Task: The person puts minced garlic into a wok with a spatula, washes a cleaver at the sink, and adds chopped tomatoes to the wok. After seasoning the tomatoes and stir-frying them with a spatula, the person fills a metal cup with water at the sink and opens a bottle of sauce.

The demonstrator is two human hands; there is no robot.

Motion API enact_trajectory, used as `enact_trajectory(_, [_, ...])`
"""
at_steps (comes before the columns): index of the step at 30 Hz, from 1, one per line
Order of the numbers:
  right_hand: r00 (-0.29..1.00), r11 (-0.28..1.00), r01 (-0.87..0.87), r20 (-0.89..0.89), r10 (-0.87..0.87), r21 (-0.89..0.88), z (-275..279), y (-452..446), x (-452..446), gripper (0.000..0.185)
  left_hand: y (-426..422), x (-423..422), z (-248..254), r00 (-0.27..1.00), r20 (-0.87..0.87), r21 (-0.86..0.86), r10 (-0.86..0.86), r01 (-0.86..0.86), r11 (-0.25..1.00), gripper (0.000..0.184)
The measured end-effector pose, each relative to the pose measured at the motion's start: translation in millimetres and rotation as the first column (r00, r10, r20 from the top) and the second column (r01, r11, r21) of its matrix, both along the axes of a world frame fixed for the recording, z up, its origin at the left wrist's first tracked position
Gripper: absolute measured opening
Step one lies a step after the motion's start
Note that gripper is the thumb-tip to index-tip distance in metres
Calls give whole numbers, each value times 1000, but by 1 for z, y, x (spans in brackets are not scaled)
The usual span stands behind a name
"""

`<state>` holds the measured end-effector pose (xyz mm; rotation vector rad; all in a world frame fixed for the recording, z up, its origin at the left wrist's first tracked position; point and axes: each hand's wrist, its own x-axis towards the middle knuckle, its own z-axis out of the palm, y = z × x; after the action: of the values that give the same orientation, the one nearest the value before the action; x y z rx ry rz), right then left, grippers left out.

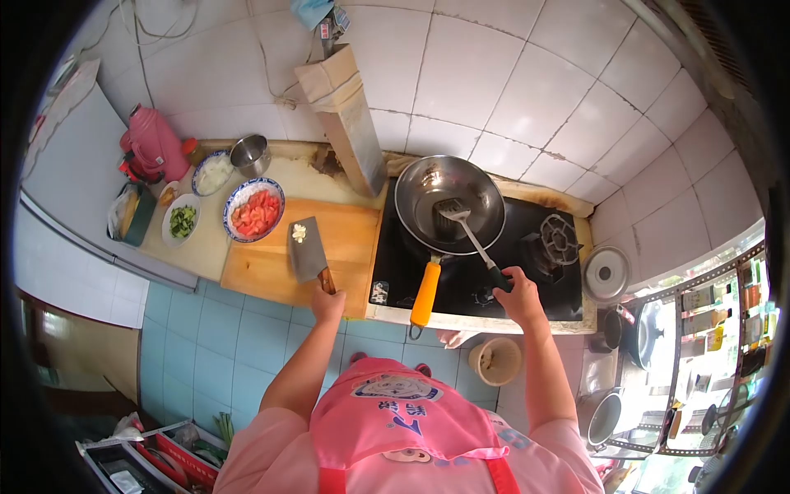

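My left hand (327,303) is closed round the wooden handle of a cleaver (308,257), whose flat blade is over the wooden cutting board (247,276). Chopped garlic (299,234) lies on the blade. In my right hand (520,295) is the dark handle of a slotted spatula (471,228). The spatula's head rests inside a steel wok (411,216), which stands on the left side of the black gas stove (518,216). The wok's yellow handle (425,295) points toward me.
Left of the board are a bowl of chopped tomato (256,213), a bowl of cut greens (182,221), a plate of pale slices (213,173) and a steel bowl (250,155). Behind stands a pink thermos (156,142). A pot lid (606,274) leans right of the stove; a bin (496,362) is below.
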<state>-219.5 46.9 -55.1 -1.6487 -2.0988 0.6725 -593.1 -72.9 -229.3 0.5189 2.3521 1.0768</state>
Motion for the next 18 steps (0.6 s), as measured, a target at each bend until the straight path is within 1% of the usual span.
enact_trajectory(1, [1000,1000,10,-9,-10,-21,1,0,-2,43,-4,0,-1,1000,6,38,24,-24,999,29])
enact_trajectory(2, [1000,1000,12,-7,-12,-19,1,0,-3,43,-9,0,-2,1000,7,40,22,-22,999,29])
enact_trajectory(4, [1000,998,12,-16,-13,-56,0,1,-4,42,-20,-1,-2,994,-101,-55,-45,39,998,31])
enact_trajectory(5, [1000,998,14,-16,-15,-53,1,1,-5,42,-27,0,-5,994,-102,-53,-47,42,998,31])
enact_trajectory(7, [999,998,3,-41,-6,-60,4,2,-5,40,-41,3,-11,960,-265,-15,-93,93,996,33])
enact_trajectory(8, [999,998,4,-41,-6,-60,4,2,-5,40,-44,7,1,960,-265,-15,-94,93,996,33])
enact_trajectory(11, [999,997,-3,-43,0,-74,4,2,-5,40,-65,12,35,975,-190,52,-114,126,991,36])
enact_trajectory(13, [998,999,-29,-52,27,-38,0,3,-2,40,-79,8,46,948,-224,59,-227,246,968,33])
enact_trajectory(16, [996,998,-58,-76,57,-12,-1,2,-1,41,-88,18,87,941,-210,96,-264,288,953,35])
enact_trajectory(18, [993,997,-72,-90,74,18,-8,5,1,41,-91,20,87,932,-234,102,-278,308,946,35])
